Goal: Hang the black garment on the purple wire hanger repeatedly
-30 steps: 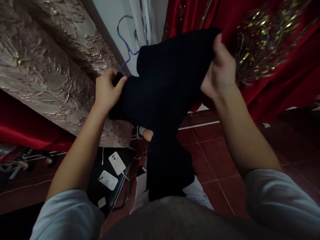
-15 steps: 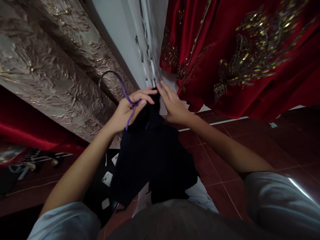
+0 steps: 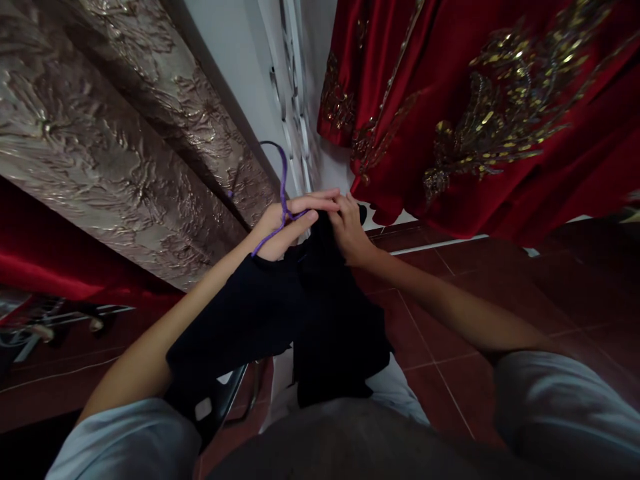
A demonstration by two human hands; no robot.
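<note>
A dark navy garment (image 3: 310,313) hangs from my two hands at the centre and drapes over my left forearm. My left hand (image 3: 287,223) is closed round the neck of a purple wire hanger (image 3: 280,187), whose hook curves up above my fingers. Just to the right, my right hand (image 3: 347,230) pinches the top edge of the garment beside the hanger. The two hands touch at the fingertips. Most of the hanger is hidden inside the cloth.
A red gown with gold embroidery (image 3: 480,113) hangs at the upper right. A beige embossed fabric (image 3: 100,147) runs along the left with red cloth (image 3: 45,260) under it. A white wall (image 3: 240,73) lies between them. Dark red floor tiles (image 3: 450,273) spread below.
The garment, held wide and high a second ago, has come down and bunched. My hands moved together at its top, and the hanger's hook now stands above my left hand.
</note>
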